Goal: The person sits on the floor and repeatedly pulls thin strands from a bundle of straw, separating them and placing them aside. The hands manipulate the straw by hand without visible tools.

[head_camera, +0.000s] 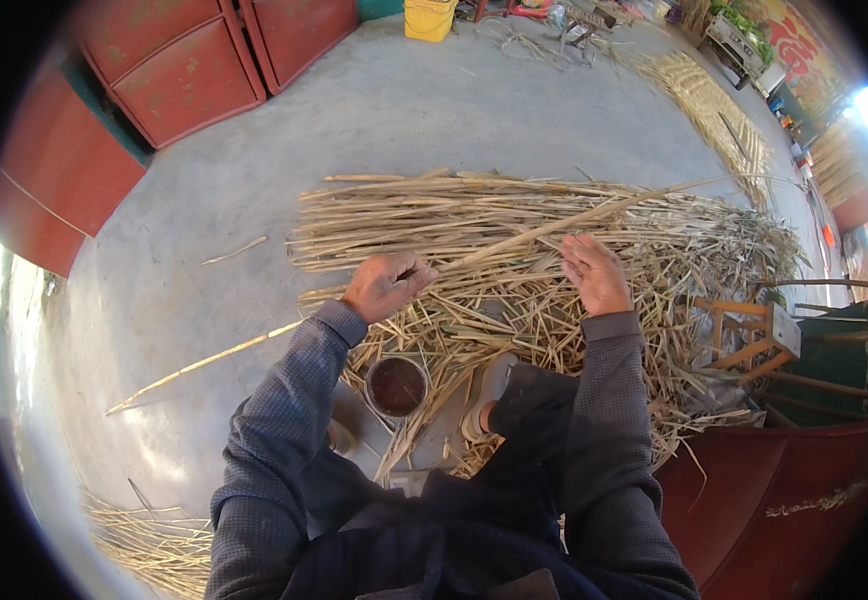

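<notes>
My left hand [391,285] has its fingers and thumb closed on a long dry reed stalk [539,231]. That stalk slants up to the right over a wide heap of reed stalks [404,217] on the floor. My right hand [594,274] is just below it, with fingers extended and slightly apart; a small sliver shows by the fingertips, and I see nothing gripped. A thin pale stalk [201,369] runs from the lower left to behind my left wrist; I cannot tell whether it is the same one. Between my feet stands a round container [397,386] with dark reddish-brown contents.
Loose husks and leaves [524,322] cover the floor around my shoes. At the right are a small wooden stool [753,337] and several poles [846,335]. Red metal doors [179,75] stand upper left, near a yellow bucket [429,19]. A woven mat [711,112] lies upper right.
</notes>
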### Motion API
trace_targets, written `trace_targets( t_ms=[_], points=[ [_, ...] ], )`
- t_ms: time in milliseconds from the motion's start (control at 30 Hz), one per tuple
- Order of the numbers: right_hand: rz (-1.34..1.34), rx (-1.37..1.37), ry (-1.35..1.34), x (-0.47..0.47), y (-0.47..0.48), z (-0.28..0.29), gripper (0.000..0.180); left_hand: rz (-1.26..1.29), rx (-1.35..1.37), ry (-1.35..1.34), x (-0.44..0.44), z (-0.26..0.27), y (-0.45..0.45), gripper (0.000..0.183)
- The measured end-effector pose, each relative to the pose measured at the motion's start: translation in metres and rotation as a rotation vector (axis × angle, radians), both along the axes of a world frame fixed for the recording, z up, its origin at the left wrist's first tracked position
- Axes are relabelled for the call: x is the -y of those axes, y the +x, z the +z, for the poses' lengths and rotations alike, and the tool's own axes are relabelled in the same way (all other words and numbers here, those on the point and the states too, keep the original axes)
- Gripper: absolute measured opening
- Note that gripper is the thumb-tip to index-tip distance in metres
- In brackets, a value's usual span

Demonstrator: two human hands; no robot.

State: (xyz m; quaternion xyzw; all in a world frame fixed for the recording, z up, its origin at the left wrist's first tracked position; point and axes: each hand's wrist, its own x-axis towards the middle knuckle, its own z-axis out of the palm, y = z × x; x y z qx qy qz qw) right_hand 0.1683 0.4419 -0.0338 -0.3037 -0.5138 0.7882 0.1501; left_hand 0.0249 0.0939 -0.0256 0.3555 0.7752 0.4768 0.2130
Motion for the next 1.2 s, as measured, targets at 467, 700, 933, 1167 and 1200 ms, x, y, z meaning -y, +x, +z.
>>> trace_targets(
  t_ms=[467,700,933,1167,1200],
  points=[
    [0.069,-0.259,0.195,0.104,-0.037,0.037,0.031,0.072,-0.191,0.02,-0.007,0.007,0.002,0.032],
    [0.005,-0.198,0.222,0.109,-0.039,0.04,0.04,0.147,-0.639,0.069,-0.013,0.001,0.011,0.029],
    [0.099,-0.159,0.331,0.114,-0.039,0.048,0.038,0.107,-0.606,-0.061,-0.002,0.004,0.013,0.039],
    [0.322,-0.402,0.345,0.105,-0.032,0.06,0.028,-0.149,0.042,0.072,0.013,0.02,-0.003,0.05],
    [0.327,-0.431,0.329,0.101,-0.03,0.06,0.027,-0.158,0.088,0.055,0.017,0.025,-0.004,0.049]
  ],
)
